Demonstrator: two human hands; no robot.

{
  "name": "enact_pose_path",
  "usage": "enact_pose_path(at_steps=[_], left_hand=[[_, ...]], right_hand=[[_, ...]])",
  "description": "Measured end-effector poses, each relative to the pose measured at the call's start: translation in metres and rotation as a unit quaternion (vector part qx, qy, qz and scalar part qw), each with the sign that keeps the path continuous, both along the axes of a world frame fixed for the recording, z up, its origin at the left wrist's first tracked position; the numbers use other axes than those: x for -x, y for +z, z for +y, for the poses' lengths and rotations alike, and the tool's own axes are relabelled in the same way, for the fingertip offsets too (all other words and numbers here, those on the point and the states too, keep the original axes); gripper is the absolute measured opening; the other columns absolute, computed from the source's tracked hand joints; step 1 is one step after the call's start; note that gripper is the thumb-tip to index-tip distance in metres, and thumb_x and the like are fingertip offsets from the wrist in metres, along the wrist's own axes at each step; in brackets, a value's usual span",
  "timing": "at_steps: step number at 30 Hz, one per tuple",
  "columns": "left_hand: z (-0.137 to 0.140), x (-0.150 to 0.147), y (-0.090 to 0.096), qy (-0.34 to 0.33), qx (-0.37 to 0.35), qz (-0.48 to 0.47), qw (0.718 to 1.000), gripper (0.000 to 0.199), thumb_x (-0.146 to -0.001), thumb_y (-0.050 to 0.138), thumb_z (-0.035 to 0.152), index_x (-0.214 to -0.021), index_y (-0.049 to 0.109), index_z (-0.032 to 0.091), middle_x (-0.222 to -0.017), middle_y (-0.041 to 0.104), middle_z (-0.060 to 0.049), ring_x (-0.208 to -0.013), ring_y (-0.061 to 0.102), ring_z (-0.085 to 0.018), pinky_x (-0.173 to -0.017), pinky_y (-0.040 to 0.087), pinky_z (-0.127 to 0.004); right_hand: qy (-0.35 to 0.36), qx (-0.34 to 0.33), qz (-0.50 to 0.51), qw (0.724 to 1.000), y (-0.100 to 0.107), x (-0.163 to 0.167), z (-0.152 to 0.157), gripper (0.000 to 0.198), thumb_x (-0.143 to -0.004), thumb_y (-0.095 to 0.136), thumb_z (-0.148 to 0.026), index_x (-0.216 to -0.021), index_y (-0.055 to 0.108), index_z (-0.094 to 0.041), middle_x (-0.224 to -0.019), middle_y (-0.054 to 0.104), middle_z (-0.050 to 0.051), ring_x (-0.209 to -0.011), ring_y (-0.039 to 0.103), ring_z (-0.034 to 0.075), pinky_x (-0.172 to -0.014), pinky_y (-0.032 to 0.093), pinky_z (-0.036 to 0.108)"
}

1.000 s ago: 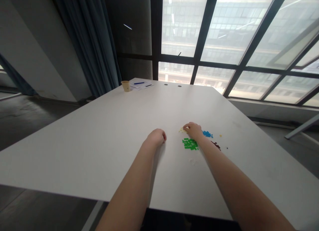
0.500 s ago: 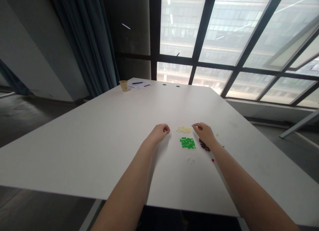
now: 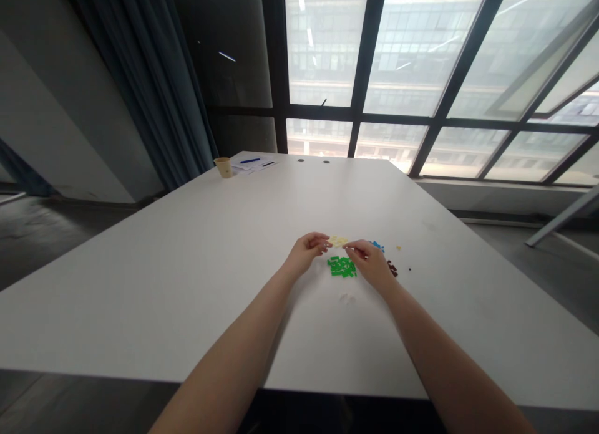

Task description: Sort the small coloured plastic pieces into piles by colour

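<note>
At the left edge of a cluster of small pale-yellow pieces [image 3: 337, 241], my left hand [image 3: 305, 254] is closed with thumb and fingers pinched. My right hand [image 3: 371, 263] pinches too, its fingertips at the cluster's right side. Whatever lies between either set of fingertips is too small to make out. Just below the hands sits a pile of small green blocks [image 3: 341, 267]. Some blue pieces [image 3: 378, 246] show behind my right hand, and dark brown pieces [image 3: 392, 269] stick out beside its wrist, partly covered.
Nearer to me lie a few whitish pieces [image 3: 347, 298]. A lone yellow piece [image 3: 398, 247] and a tiny dark one [image 3: 410, 269] rest on the right. Far left on the white table [image 3: 187, 284] stand a paper cup [image 3: 224, 168] and papers with a blue pen [image 3: 249, 161].
My hands have come closer together over the yellow pieces, the right one moving left. Blue pieces now show behind it, while a red piece is no longer visible. The view has shifted slightly.
</note>
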State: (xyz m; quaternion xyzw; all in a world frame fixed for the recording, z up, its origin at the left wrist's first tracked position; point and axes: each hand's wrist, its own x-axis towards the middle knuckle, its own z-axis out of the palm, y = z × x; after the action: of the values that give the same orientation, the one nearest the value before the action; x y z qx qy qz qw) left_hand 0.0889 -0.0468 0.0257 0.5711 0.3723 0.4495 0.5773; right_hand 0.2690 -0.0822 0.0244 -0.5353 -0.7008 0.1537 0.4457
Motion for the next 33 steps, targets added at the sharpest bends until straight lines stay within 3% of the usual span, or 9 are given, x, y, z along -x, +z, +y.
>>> enact_pose_path(at_steps=[5,16,33], left_hand=[[-0.003,-0.008,-0.006,-0.025,0.014,-0.033,0.999,0.029,-0.060,0.066,0.023,-0.086,0.057,0.014,-0.076,0.066,-0.004,-0.067,0.057,-0.011,-0.066,0.042,-0.024],[0.000,-0.010,-0.009,-0.036,0.009,-0.017,0.999,0.031,-0.058,0.068,0.026,-0.084,0.057,0.014,-0.072,0.066,-0.004,-0.067,0.058,-0.012,-0.064,0.042,-0.025],[-0.008,-0.016,-0.010,-0.098,0.006,-0.011,0.995,0.036,-0.057,0.072,0.037,-0.081,0.060,0.013,-0.069,0.064,-0.003,-0.064,0.058,-0.012,-0.063,0.043,-0.023]], right_hand=[[0.041,-0.042,-0.010,0.998,0.006,0.000,-0.006,0.019,-0.076,0.049,-0.026,-0.078,0.065,-0.017,-0.055,0.042,-0.003,-0.053,0.041,0.010,-0.054,0.034,0.023],[0.049,-0.054,-0.029,0.997,0.011,-0.006,-0.008,0.021,-0.074,0.047,-0.017,-0.083,0.065,-0.019,-0.060,0.049,-0.001,-0.056,0.043,0.011,-0.056,0.035,0.023],[0.084,-0.038,-0.090,0.992,0.012,0.003,-0.011,0.011,-0.076,0.057,-0.025,-0.077,0.067,-0.022,-0.067,0.058,0.002,-0.068,0.051,0.014,-0.067,0.039,0.027]])
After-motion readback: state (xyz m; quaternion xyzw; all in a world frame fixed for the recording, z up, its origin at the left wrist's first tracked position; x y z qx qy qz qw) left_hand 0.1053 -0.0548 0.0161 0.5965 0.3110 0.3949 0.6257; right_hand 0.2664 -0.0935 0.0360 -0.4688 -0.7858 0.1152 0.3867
